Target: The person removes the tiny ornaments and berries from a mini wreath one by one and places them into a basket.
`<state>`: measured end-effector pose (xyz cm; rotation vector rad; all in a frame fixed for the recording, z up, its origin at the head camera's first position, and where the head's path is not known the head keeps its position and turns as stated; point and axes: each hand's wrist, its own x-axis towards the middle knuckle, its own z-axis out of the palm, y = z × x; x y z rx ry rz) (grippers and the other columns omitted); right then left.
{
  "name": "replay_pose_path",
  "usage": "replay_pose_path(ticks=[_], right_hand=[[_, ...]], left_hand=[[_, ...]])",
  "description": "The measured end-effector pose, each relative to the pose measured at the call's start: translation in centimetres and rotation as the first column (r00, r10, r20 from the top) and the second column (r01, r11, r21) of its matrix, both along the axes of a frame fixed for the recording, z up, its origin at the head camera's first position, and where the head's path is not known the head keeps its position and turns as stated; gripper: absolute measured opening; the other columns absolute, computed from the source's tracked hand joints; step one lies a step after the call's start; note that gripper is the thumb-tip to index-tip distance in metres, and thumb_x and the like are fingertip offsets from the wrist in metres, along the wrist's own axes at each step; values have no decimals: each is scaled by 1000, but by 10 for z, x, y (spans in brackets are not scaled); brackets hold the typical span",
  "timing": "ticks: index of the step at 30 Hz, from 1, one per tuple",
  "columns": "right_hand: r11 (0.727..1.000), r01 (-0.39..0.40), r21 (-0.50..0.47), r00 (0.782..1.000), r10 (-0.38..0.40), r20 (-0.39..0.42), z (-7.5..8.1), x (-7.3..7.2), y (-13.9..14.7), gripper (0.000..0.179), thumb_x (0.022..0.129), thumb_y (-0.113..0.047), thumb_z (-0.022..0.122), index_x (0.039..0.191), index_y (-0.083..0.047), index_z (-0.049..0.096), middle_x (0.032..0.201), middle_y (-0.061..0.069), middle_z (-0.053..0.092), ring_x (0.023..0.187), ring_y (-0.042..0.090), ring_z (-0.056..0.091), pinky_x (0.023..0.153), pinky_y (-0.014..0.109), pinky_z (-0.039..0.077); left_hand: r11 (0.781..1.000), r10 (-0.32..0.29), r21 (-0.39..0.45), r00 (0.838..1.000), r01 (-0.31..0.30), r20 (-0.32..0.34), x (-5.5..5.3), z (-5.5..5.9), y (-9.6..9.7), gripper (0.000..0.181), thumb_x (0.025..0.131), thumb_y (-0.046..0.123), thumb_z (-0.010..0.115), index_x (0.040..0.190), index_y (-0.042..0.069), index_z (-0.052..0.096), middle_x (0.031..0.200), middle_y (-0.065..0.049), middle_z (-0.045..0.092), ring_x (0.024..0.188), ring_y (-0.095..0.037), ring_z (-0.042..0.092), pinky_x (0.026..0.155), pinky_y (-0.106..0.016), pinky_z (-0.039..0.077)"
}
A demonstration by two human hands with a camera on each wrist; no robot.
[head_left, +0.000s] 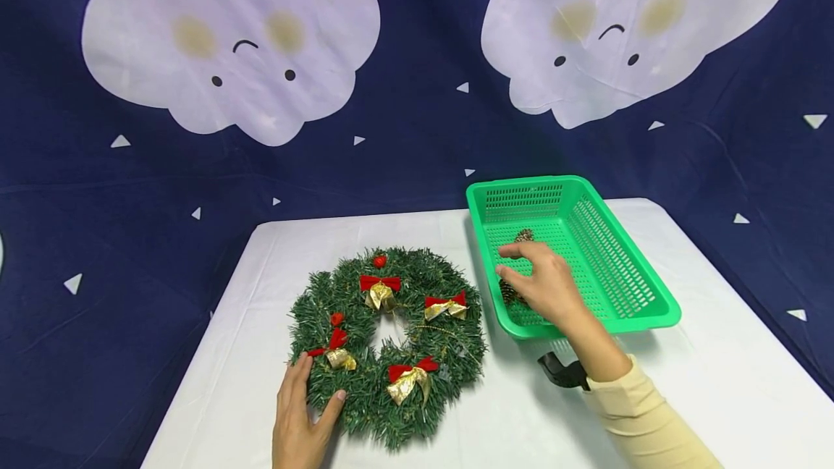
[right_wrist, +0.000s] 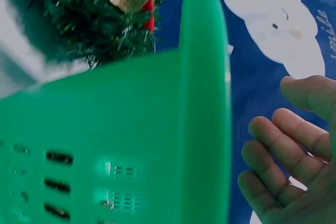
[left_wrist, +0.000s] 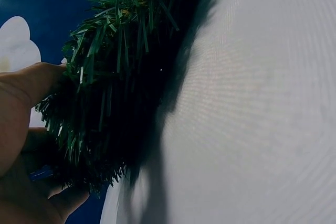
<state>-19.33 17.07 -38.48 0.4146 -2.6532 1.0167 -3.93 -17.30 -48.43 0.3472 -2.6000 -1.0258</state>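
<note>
A green wreath [head_left: 449,368] lies on the white table, dressed with several red bows with gold ribbon tails and two red balls. At its near left edge my left hand [head_left: 302,411] rests with fingers fairly straight, thumb over the needles. The left wrist view shows that hand [left_wrist: 26,145] against the wreath's side [left_wrist: 105,77]. My right hand [head_left: 547,281] is over the green basket [head_left: 625,266], thumb and fingers apart, holding nothing. Brown pine cones [head_left: 524,235] lie in the basket, partly hidden by this hand. In the right wrist view the fingers [right_wrist: 299,135] are spread beside the basket's rim.
The basket's raised rim [head_left: 651,320] borders the right hand's area. A black strap [head_left: 563,371] hangs at the right wrist. Behind the white table [head_left: 274,259] hangs a dark blue backdrop [head_left: 417,165] with white clouds and small triangles.
</note>
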Motion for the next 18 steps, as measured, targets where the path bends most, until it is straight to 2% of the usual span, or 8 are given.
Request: replay_pose_path(ticks=[8, 18], right_hand=[[998, -58, -12, 997, 57, -60, 0, 4, -17, 30, 83, -21, 72, 112, -11, 67, 110, 6, 69, 108, 26, 59, 89, 47, 50], [993, -118, -28, 990, 115, -86, -4, 8, -43, 32, 82, -25, 74, 111, -13, 68, 110, 5, 69, 111, 25, 59, 94, 48, 50]], left_hand=[[1000, -1, -7, 1000, 1, -7, 0, -1, 0, 75, 80, 28, 74, 142, 3, 40, 148, -15, 37, 137, -43, 29, 104, -62, 32], [1000, -8, -3, 1000, 8, -20, 0, -2, -1, 75, 79, 26, 75, 141, 2, 41, 148, -15, 38, 137, -43, 29, 104, -62, 32]])
